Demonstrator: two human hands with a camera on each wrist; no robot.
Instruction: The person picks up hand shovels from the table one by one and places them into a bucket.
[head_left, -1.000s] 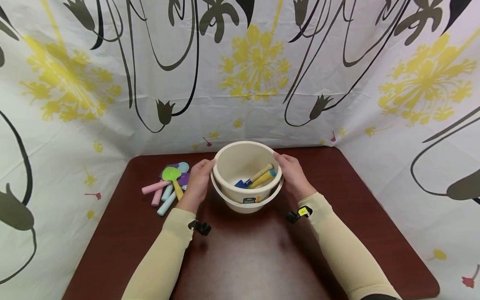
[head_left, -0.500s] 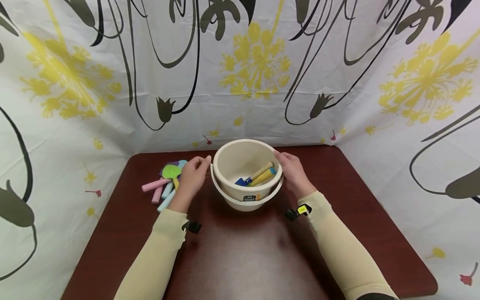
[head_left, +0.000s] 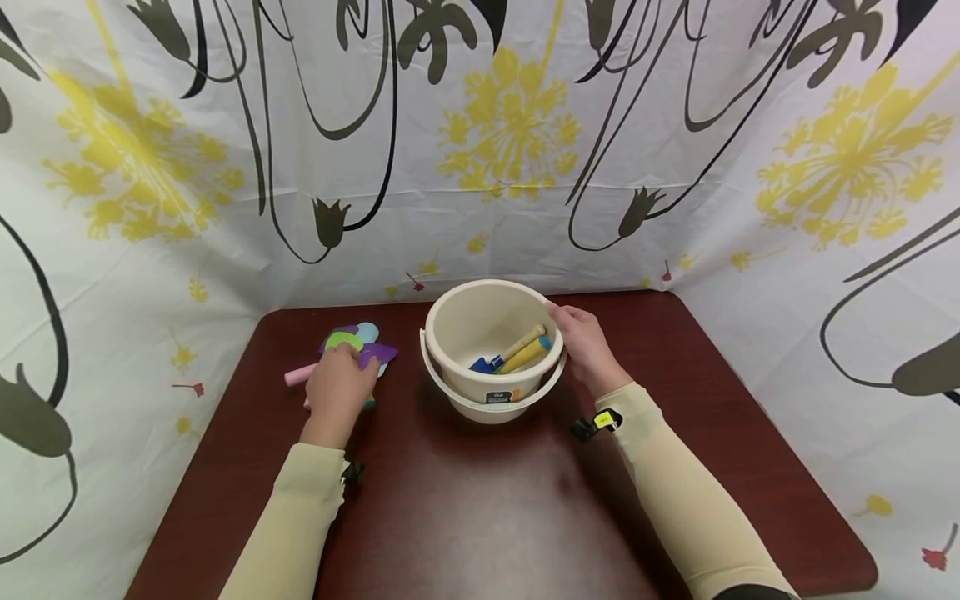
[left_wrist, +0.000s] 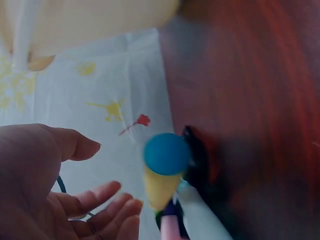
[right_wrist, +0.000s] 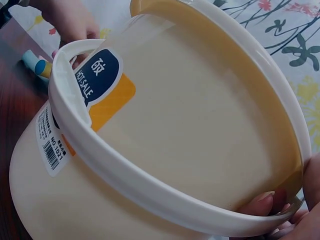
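Observation:
My right hand (head_left: 588,346) grips the right rim of a cream bucket (head_left: 465,383), its fingertips (right_wrist: 260,204) showing inside in the right wrist view. A white handle (head_left: 457,402) hangs across the bucket's front. Inside lie a small blue-bladed toy trowel (head_left: 483,365) and a yellow handle (head_left: 525,356). To the left, my left hand (head_left: 339,387) is over a pile of toy tools with purple (head_left: 380,353) and light green (head_left: 345,339) heads. In the left wrist view its thumb and fingers are spread apart, beside a yellow handle with a blue end (left_wrist: 166,154).
A pink handle (head_left: 302,374) and a pale blue head (head_left: 367,332) stick out from the pile. The dark red table (head_left: 480,517) has a printed curtain (head_left: 480,233) standing along its back and sides.
My left hand has let go of the bucket's left rim and moved left and down to the toy tools. My right hand has stayed on the rim.

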